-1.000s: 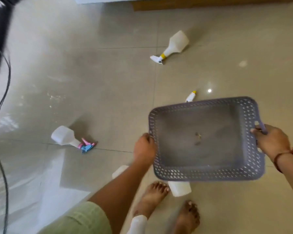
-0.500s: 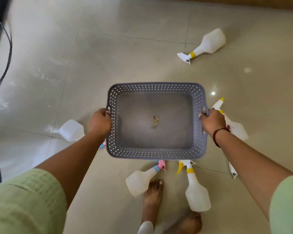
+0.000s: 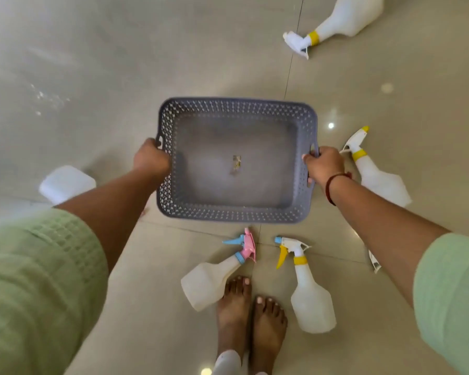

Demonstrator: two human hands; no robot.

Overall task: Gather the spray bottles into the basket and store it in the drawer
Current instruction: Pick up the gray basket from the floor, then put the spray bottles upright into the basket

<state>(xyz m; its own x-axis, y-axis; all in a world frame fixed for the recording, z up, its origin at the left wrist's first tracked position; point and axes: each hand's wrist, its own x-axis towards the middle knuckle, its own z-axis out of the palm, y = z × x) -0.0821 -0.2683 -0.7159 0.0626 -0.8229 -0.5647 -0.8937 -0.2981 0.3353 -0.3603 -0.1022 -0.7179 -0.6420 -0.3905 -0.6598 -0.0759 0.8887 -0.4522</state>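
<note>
Seen from the head camera, a person in pale green sleeves holds a grey perforated plastic basket (image 3: 237, 213) above a glossy tiled floor (image 3: 92, 63), both arms stretched forward and down. The left hand (image 3: 150, 159) is curled closed around the cut-out handle on the basket's left side, knuckles up; the right hand (image 3: 324, 165), a red thread bracelet (image 3: 333, 185) at its wrist, is wrapped closed on the opposite handle. The basket sits level between the hands and holds no bottles, only a small scrap (image 3: 236, 161) on its bottom. White spray bottles lie on their sides around it: a pink-and-blue trigger bottle (image 3: 214, 277) near the bare feet (image 3: 251, 312), a yellow-trigger bottle (image 3: 307, 290) just beside it, a yellow-collared bottle (image 3: 374, 174) just right of the right hand, another yellow-collared bottle at the top right (image 3: 341, 18), and a white bottle (image 3: 65, 182) partly hidden behind the left forearm. A small white nozzle part (image 3: 374, 261) shows under the right forearm.
</note>
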